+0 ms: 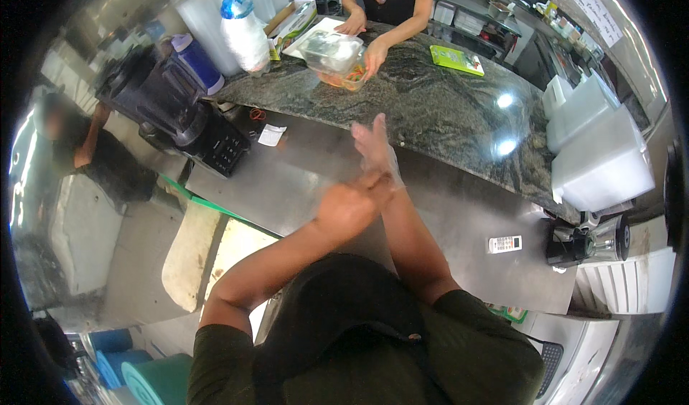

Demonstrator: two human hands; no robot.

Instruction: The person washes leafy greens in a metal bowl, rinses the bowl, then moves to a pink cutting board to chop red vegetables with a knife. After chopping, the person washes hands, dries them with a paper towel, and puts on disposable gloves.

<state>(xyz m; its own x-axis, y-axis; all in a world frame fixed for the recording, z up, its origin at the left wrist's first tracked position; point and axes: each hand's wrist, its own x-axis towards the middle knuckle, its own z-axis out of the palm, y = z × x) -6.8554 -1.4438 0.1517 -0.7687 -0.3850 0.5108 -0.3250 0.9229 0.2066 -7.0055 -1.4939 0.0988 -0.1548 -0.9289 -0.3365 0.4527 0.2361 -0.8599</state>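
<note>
A thin clear plastic glove (397, 169) covers my right hand (375, 145), which is raised above the steel counter with its fingers extended and holds nothing. My left hand (349, 207) is closed at the right wrist, gripping the cuff of that glove; motion blurs its fingers. Both hands are in front of the granite ledge's near edge. On the steel worktop (301, 173) beyond the left hand lie a small white paper packet (272, 134) and some red rubber bands (258, 114).
Across the granite counter (457, 109), another person's hands (371, 55) touch clear food containers (334, 55). A black blender (183, 114) stands left, another blender (592, 241) right. A white remote control (505, 244) lies on the steel. White plastic bins (603, 152) and a green packet (456, 60) sit on granite.
</note>
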